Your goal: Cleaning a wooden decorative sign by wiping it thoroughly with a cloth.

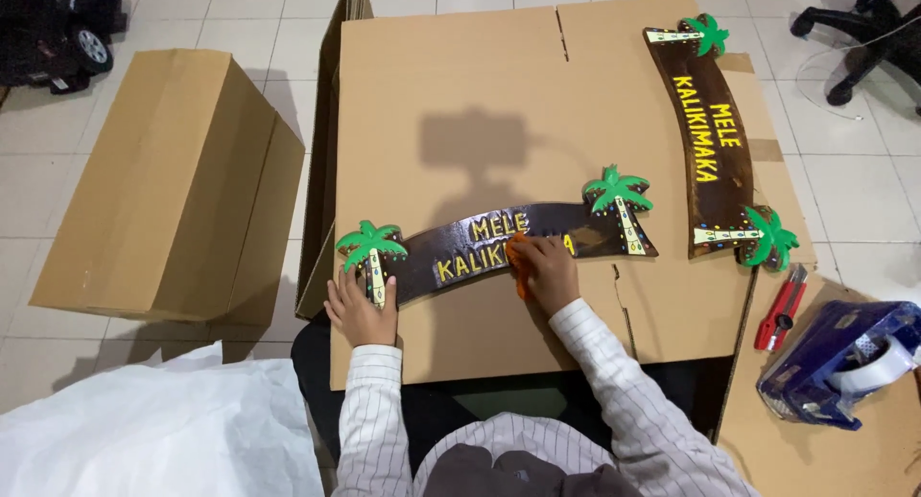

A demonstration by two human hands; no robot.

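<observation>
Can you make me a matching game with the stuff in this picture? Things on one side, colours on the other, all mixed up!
Things:
1. Cloth under the right hand
2. Palm tree by the left hand
3. Box cutter
4. Tape dispenser

Colours:
A. blue
B. green
C. red
D. orange

Pairs: 1-D, 2-B, 3-C, 4-A

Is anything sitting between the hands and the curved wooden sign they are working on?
Only an orange cloth, under the right hand and pressed on the near sign. The left hand rests directly on the sign's left end by the green palm tree.
</observation>
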